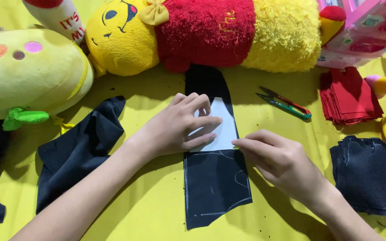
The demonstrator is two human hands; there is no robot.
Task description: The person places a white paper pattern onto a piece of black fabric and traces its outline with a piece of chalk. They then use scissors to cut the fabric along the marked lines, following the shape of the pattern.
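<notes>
Packaging in view: one item, far right.
A pink and white boxed package (367, 31) with clear window panels lay tilted at the far right corner, partly cut off by the edge; red contents showed through the windows.

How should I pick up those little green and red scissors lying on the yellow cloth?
Probably by the rounded handle end of the scissors, which points toward the lower right, next to the stack of red cloth. Come from that side, pinching across the two arms. The pointed blade tips lie at the upper left, facing the black fabric strip, so keep fingers away from that end.
</notes>
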